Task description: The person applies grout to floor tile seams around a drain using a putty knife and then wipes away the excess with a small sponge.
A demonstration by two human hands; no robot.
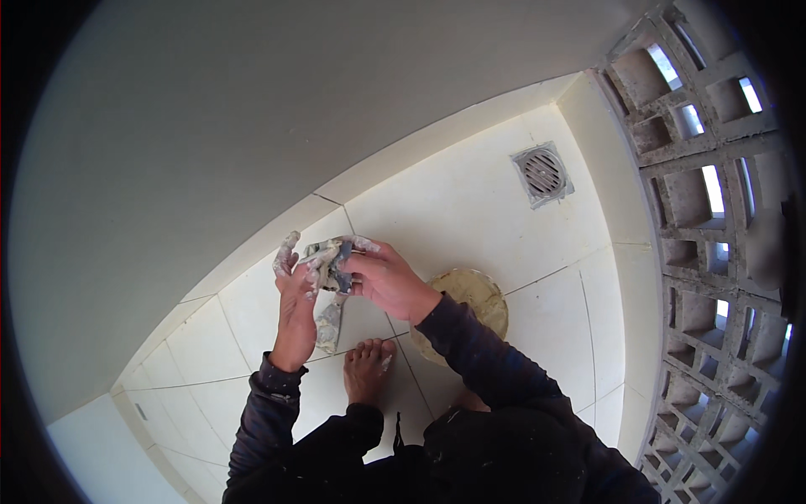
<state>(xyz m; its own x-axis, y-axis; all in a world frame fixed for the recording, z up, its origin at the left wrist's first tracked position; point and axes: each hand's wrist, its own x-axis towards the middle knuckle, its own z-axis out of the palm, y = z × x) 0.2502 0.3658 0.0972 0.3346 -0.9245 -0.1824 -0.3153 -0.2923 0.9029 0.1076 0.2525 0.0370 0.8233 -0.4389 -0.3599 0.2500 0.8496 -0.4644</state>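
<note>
My right hand (388, 281) is closed on a dark grey flat piece (345, 254) smeared with pale paste. Its kind is hard to make out. From the other side my left hand (295, 312) meets the same piece, its fingers thickly coated in whitish paste. One left finger sticks up, while the others bend in around the piece. Just below the hands shows a paste-caked strip (330, 323); I cannot tell whether it hangs from them or lies on the floor. Partly behind my right forearm stands a round container (501, 309) of cream-coloured paste (470, 298).
My bare foot (367, 370) is on the pale floor tiles (453, 202) below my hands. A square floor drain (542, 174) lies toward the far right corner. A smooth grey wall (252, 109) rises on the left, and a pierced block wall (697, 202) on the right.
</note>
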